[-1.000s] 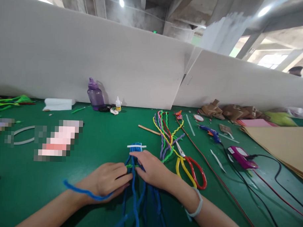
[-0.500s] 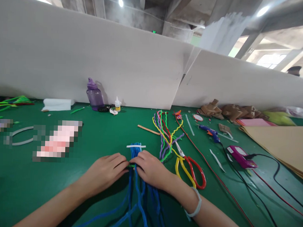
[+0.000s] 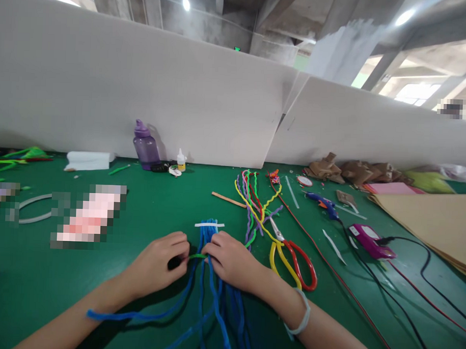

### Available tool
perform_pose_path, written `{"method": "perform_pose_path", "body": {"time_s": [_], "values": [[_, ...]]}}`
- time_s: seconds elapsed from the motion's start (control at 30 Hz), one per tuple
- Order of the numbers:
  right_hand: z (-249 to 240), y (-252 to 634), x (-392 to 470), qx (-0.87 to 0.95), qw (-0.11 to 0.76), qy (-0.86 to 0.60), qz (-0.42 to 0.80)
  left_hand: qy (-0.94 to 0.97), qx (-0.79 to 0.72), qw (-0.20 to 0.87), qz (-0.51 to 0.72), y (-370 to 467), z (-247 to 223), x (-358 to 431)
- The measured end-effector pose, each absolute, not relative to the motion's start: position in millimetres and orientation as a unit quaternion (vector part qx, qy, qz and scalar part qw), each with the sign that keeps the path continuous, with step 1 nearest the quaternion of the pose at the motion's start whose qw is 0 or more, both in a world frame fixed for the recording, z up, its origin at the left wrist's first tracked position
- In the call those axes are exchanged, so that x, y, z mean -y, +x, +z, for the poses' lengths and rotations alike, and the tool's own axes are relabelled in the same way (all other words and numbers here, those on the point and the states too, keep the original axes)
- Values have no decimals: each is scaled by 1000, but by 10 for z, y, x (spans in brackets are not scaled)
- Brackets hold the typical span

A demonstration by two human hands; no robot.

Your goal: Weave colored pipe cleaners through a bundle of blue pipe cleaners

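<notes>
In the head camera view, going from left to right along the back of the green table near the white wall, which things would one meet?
White foam block → translucent purple water bottle → small white glue bottle with yellow base → crumpled brown cardboard pieces → pink paper sheet.

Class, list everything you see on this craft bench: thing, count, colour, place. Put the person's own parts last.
blue pipe cleaners: a bundle, blue, centre front under the hands
green pipe cleaner: one, green, across the bundle between the hands
mixed pipe cleaners: a bunch, several colours, right of centre
scissors: one, yellow and red handles, right of the bundle
glue gun: one, blue, right
bottle: one, purple, by the back board
wooden stick: one, tan, centre
table: one, green
left hand: pinching the green pipe cleaner
right hand: pinching it too
</notes>
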State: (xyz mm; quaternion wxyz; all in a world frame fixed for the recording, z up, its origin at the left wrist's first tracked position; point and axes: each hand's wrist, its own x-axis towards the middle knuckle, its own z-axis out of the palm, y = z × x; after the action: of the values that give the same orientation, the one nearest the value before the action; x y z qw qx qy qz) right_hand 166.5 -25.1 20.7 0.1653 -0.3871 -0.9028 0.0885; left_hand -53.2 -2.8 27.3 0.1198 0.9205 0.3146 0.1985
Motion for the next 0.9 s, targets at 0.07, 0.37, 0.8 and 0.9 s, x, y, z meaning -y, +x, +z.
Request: {"method": "perform_pose_path", "body": {"time_s": [0.07,0.37,0.8,0.9], "values": [[208,1669,248,901,170,-388,96,914,-314,152,206,-581,293,-20],[206,1683,246,891,196,-384,139,944,-300,73,120,-854,405,-257],[507,2105,48,852,207,-431,214,961,-206,-121,143,-579,488,-21],[453,2195,27,861,143,-437,215,966,-181,-120,141,-522,440,0]]}}
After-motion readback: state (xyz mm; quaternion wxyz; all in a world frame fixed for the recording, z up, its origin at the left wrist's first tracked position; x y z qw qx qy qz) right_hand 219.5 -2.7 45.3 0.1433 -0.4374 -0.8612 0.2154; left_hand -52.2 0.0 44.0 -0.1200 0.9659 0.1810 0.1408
